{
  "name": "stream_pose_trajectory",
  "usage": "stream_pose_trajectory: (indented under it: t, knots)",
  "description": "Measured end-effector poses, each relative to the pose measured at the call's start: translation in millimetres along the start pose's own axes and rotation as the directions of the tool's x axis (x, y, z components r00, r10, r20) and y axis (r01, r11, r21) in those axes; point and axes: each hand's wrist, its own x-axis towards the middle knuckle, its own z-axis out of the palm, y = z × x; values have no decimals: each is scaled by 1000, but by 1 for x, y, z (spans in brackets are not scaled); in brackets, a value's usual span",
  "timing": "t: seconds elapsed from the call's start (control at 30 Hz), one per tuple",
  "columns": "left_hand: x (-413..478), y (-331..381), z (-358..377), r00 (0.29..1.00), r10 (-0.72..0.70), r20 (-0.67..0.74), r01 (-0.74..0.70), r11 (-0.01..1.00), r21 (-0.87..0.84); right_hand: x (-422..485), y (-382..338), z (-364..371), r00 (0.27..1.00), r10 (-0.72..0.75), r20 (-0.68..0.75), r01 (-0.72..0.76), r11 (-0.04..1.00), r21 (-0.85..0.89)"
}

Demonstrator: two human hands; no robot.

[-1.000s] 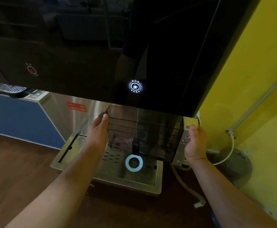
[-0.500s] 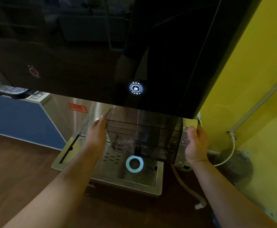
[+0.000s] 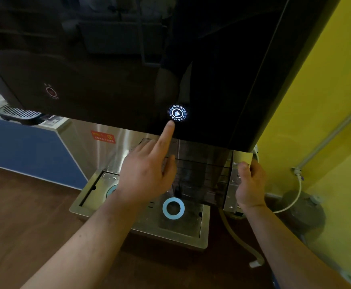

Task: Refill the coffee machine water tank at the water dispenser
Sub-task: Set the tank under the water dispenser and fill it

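The clear water tank [image 3: 199, 170] stands under the black front panel of the water dispenser [image 3: 128, 59], on the steel drip tray [image 3: 183, 230]. My right hand [image 3: 250, 184] grips the tank's right end, thumb on the near face. My left hand [image 3: 149, 167] is off the tank; its index finger points up, the tip just below the glowing round button [image 3: 177, 113] on the panel. The other fingers are spread loosely in front of the tank. Whether water flows into the tank cannot be made out.
A pale blue ring [image 3: 173, 208] marks the tray below the tank. A dim red button [image 3: 51, 92] sits left on the panel. A yellow wall [image 3: 327, 101] with a grey pipe [image 3: 333, 132] stands right, a hose [image 3: 241, 245] lies on the brown floor, a blue counter [image 3: 24, 151] stands left.
My left hand let go of the tank's left end and rose, its index finger reaching up to the lit button. My right hand stayed on the tank's right end.
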Motion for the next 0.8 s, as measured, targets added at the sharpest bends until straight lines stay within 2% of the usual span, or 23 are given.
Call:
stream_pose_trajectory:
  t: [0.07, 0.33, 0.4, 0.47, 0.53, 0.57, 0.6, 0.63, 0.7, 0.77, 0.8]
  knots:
    - [6, 2, 1, 999, 39, 11, -39, 999, 26, -1, -2, 0, 1000, 4, -7, -4, 1000, 3]
    - [17, 0, 5, 999, -6, 41, 3, 996, 87, -1, 0, -5, 999, 41, -11, -41, 999, -18]
    - [16, -1, 6, 999, 22, 23, -23, 998, 52, -1, 0, -5, 999, 41, -10, -41, 999, -14]
    - [14, -4, 7, 998, 60, -16, -61, 997, -54, -1, -1, -6, 999, 30, -17, -31, 999, -15]
    - [7, -10, 9, 993, -31, -113, 10, 983, -185, -1, -2, -6, 999, 24, -23, -25, 1000, -18]
    - [-2, -15, 11, 969, -175, -175, 129, 961, -244, -2, -2, -6, 999, 26, -25, -26, 1000, -15]
    - [-10, -19, 13, 902, -374, -215, 296, 900, -321, -2, -2, -6, 999, 26, -25, -27, 1000, -12]
    - [-18, -22, 16, 793, -574, -205, 459, 784, -417, -2, -2, -7, 999, 26, -23, -26, 1000, -12]
    - [-28, -29, 19, 531, -847, -27, 694, 453, -560, -2, -3, -8, 1000, 25, -19, -25, 1000, -17]
    - [-32, -37, 18, 318, -915, 247, 807, 125, -577, -2, -4, -9, 1000, 23, -13, -23, 1000, -19]
    - [-33, -41, 17, 254, -900, 354, 822, 8, -569, -3, -5, -9, 1000, 19, -11, -20, 1000, -19]
